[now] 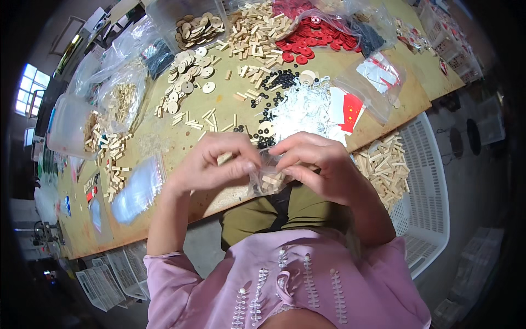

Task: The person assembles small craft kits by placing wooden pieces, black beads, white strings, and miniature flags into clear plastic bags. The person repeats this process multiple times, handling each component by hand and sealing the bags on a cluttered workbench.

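Between my hands, at the table's near edge, is a small clear plastic bag with light wooden pieces inside. My left hand pinches the bag's upper left side between thumb and fingers. On the other side my right hand grips the bag's upper right edge, thumb below and fingers curled over. Just beyond the hands lie small black rings and a heap of white strings. Small red flags with yellow stars rest to the right of the strings.
Wooden discs, wooden blocks and red discs are heaped toward the back. Empty clear bags are stacked at left, near a tipped plastic tub. A white basket holding wooden sticks stands against the table's right side.
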The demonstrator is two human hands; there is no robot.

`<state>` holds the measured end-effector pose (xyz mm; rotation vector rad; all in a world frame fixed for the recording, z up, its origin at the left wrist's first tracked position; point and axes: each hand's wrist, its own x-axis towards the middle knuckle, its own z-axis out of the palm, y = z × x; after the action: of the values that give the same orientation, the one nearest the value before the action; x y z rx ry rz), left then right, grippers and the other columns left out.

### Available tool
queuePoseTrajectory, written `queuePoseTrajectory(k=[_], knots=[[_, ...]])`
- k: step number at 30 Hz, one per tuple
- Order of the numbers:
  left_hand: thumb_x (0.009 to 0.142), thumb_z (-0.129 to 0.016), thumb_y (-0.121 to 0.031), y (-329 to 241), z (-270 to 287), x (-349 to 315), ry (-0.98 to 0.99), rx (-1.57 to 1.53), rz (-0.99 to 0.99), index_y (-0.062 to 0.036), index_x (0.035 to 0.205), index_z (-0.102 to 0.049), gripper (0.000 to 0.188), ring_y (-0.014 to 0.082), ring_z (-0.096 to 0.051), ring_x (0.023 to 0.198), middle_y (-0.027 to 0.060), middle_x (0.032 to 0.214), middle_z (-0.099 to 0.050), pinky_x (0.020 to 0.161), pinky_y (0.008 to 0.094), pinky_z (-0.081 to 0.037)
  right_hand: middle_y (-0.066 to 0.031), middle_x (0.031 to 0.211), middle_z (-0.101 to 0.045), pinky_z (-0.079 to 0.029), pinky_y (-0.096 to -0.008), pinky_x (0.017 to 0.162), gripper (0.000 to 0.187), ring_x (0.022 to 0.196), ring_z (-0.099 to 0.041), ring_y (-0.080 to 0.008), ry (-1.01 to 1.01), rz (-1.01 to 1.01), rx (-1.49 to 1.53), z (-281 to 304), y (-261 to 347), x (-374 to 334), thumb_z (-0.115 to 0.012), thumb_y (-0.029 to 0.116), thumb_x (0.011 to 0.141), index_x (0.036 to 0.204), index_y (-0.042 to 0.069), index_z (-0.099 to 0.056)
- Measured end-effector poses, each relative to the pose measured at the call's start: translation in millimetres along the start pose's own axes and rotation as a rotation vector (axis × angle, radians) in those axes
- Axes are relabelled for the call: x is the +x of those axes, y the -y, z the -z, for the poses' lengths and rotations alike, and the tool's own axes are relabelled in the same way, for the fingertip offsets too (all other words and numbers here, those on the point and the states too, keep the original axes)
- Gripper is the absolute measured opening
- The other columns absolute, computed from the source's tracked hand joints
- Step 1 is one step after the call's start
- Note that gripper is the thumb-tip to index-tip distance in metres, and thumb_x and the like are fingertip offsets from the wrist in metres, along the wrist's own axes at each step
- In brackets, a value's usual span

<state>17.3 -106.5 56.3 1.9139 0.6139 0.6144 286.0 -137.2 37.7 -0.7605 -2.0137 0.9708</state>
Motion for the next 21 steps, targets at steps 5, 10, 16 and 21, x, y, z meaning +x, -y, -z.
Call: queuePoseTrajectory(k=[5,10,16,21], knots=[[0.094,-0.077,-0.023,73,41,27,-0.475,0.434,0.269,-0.0007,0.111,-0.071,0.029,0.0140,-0.065,0.087,0.0075,0.098,-0.071,0.078,0.0303,-0.053,-0.0127,0.111,-0.073,-0.056,-0.0323,0.080,0.017,0.095,-0.071,-0.0233,0.002,0.030,0.028,-9,-5,4,-0.071,-0.011,0.081,0.094,0.000,-0.073],[0.088,-0.080,-0.021,111,56,44,-0.395,0.525,0.411,-0.0030,0.099,-0.071,0.023,0.0268,-0.066,0.085,0.0126,0.099,-0.067,0.080,0.0383,-0.054,-0.0137,0.110,-0.073,-0.055,-0.0337,0.080,0.015,0.095,-0.071,-0.0249,0.008,-0.010,0.076,-15,-1,1,-0.069,-0.008,0.084,0.096,0.001,-0.072],[0.086,-0.079,-0.020,117,58,43,-0.374,0.645,0.338,-0.0041,0.090,-0.071,0.018,0.0343,-0.068,0.088,0.0161,0.094,-0.068,0.081,0.0427,-0.054,-0.0128,0.109,-0.071,-0.055,-0.0329,0.073,0.013,0.087,-0.071,-0.0238,0.016,-0.045,0.042,-10,-8,-8,-0.068,-0.007,0.087,0.097,0.002,-0.069],[0.082,-0.076,-0.012,109,50,45,-0.335,0.788,0.286,-0.0031,0.089,-0.070,0.013,0.0365,-0.068,0.091,0.0173,0.092,-0.070,0.082,0.0446,-0.055,-0.0124,0.109,-0.071,-0.056,-0.0334,0.074,0.013,0.088,-0.071,-0.0252,0.030,-0.021,0.003,-9,-6,-11,-0.068,-0.007,0.087,0.096,0.002,-0.069]])
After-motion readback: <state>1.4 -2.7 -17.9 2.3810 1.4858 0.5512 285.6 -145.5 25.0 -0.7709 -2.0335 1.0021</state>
